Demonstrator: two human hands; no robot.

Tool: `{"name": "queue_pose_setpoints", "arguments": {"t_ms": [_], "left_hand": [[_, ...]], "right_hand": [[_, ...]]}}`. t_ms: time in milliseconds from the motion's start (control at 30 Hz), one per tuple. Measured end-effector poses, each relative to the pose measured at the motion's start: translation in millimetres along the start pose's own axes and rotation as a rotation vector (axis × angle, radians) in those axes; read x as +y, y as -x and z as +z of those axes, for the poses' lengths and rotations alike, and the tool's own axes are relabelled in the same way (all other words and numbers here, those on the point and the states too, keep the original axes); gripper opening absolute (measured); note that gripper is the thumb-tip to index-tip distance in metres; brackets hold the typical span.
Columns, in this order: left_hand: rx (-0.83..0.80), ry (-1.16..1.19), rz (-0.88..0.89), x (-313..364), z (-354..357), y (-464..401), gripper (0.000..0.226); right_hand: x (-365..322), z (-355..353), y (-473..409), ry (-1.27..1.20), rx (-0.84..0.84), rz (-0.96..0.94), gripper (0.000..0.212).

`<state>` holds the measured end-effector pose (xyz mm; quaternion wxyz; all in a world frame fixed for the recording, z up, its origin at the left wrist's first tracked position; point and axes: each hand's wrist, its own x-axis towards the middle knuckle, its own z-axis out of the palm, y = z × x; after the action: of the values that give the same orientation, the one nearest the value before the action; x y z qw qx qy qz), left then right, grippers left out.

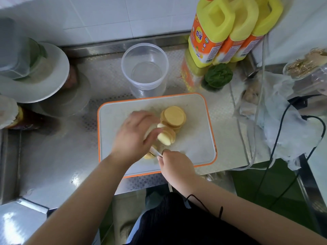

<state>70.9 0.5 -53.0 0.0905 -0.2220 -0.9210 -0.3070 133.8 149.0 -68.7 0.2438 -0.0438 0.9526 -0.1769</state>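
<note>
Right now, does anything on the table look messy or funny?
Yes. A crumpled white plastic bag droops over the steel counter's right edge, and a black cable loops across it. The yellow sliced rounds on the orange-rimmed cutting board look fine.

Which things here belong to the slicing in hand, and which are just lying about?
In use: left hand holding the potato; right hand gripping the knife; cut slices; cutting board.
Lying about: clear tub, yellow bottles, green pepper, white plate, black cable.
</note>
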Motion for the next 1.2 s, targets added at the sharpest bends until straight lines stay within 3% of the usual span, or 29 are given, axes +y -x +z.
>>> {"name": "queue_pose_setpoints", "arguments": {"t_ms": [33,67,200,500,1000,1200], "left_hand": [[0.215,0.042,0.014,-3.9,-0.4,20.0,0.025],[0.305,0.051,0.012,-10.2,5.2,42.1,0.014],[0.126,-0.010,-0.026,-36.4,55.8,110.0,0.009],[0.010,-0.036,-0.056,-58.6,76.4,117.8,0.020],[0.079,0.008,-0.111,-55.0,82.0,118.2,0.019],[0.143,0.042,-0.132,-51.5,87.6,119.2,0.036]], "right_hand": [[1.1,0.0,0.1,0.000,-0.005,0.008,0.029],[2.2,0.6,-0.1,-0.008,-0.011,0.015,0.028],[2.3,4.2,0.2,-0.022,-0.047,0.034,0.024],[-7.8,8.8,3.9,0.092,-0.082,-0.005,0.016],[-10.8,4.0,2.1,0.161,-0.134,-0.014,0.015],[-12.4,7.8,-9.9,0.100,-0.228,0.077,0.020]]}}
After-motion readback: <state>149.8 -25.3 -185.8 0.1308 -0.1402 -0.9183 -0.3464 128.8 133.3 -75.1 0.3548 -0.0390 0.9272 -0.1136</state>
